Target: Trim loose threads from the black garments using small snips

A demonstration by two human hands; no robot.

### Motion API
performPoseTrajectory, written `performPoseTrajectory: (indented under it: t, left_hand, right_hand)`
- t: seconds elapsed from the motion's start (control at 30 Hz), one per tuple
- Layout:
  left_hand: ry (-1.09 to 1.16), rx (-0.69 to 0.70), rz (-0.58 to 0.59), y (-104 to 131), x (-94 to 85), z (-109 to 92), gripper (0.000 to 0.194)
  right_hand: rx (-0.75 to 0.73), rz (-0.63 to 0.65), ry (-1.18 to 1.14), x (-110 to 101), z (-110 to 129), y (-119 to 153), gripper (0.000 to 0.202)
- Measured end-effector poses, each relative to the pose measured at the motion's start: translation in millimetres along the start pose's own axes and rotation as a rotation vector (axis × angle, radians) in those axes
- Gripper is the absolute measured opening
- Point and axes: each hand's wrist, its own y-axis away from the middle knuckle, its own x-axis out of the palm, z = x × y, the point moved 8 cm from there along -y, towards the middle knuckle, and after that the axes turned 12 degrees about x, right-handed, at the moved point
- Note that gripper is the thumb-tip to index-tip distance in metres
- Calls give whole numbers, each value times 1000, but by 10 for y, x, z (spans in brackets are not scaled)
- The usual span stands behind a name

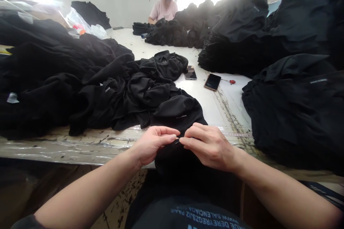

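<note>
A black garment point(178, 111) with small pale lettering hangs over the table's front edge toward my lap. My left hand point(158, 141) pinches its dark fabric between thumb and fingers. Close beside it, fingertips nearly touching, my right hand point(208, 145) is closed in a pinch at the same spot. A small pale sliver shows on the cloth between the fingertips, too small to name. Part of a blue item shows at the right fingers, mostly hidden by them.
Black garments point(53, 64) are heaped on the left, with folded stacks point(298, 111) on the right. Two phones point(212, 82) and a red item point(232, 82) lie mid-table point(126, 39). A measuring tape point(238, 135) runs along the front edge. A person point(165, 9) sits at the far side.
</note>
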Motion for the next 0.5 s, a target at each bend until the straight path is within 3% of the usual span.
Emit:
performPoseTrajectory:
  t: [0.17, 0.33, 0.5]
  left_hand:
    - [1, -2, 1, -24, 14, -9, 32]
    - [11, 9, 2, -46, 31, -54, 32]
    - [-62, 60, -8, -62, 25, -109, 34]
  right_hand:
    - [34, -36, -119, -57, -54, -9, 15]
    - [318, -152, -386, -157, -329, -37, 16]
    - [622, 155, -472, 157, -505, -31, 20]
